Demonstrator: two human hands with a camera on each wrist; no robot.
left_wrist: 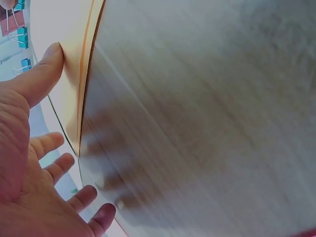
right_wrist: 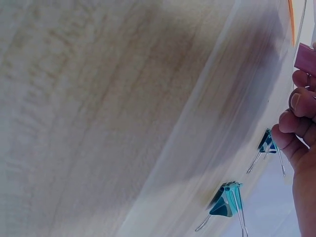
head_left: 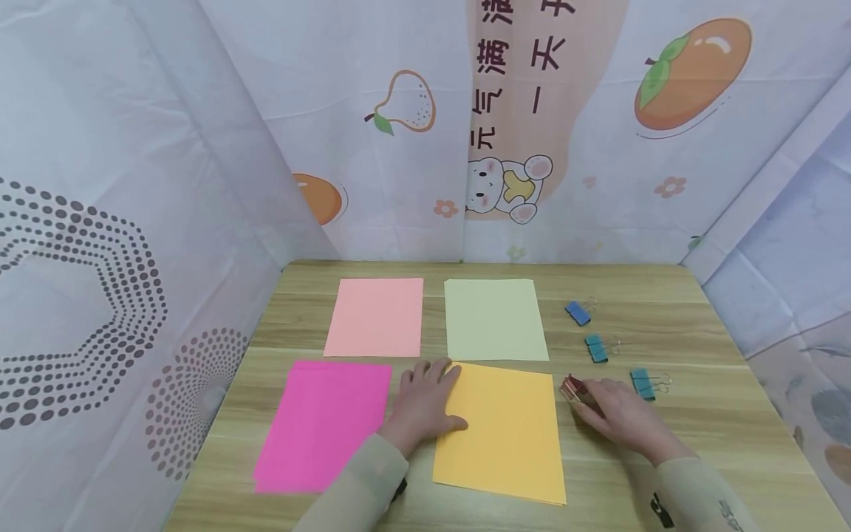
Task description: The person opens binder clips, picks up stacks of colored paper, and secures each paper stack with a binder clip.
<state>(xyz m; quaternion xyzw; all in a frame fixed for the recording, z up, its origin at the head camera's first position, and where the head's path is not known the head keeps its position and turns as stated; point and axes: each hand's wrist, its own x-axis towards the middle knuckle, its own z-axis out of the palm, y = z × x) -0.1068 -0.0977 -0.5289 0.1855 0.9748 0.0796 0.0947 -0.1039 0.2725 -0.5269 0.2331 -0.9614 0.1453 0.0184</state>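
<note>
Lower right, the right hand [head_left: 623, 415] pinches a red metal binder clip [head_left: 575, 383], probably stiff, best squeezed by its handles [head_left: 569, 390]; left hand [head_left: 422, 403] spread, gripping nothing.

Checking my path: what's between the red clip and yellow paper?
In the head view, a narrow strip of bare tabletop separates the clip from the paper.

Tabletop [head_left: 725, 414]: smooth, wood-grained; yellow sheets [head_left: 501, 436] near its front edge: matt paper; teal clip [head_left: 643, 384] toward its right edge: metal wire handles; curtain [head_left: 399, 185] beyond its far edge: creased cloth.
</note>
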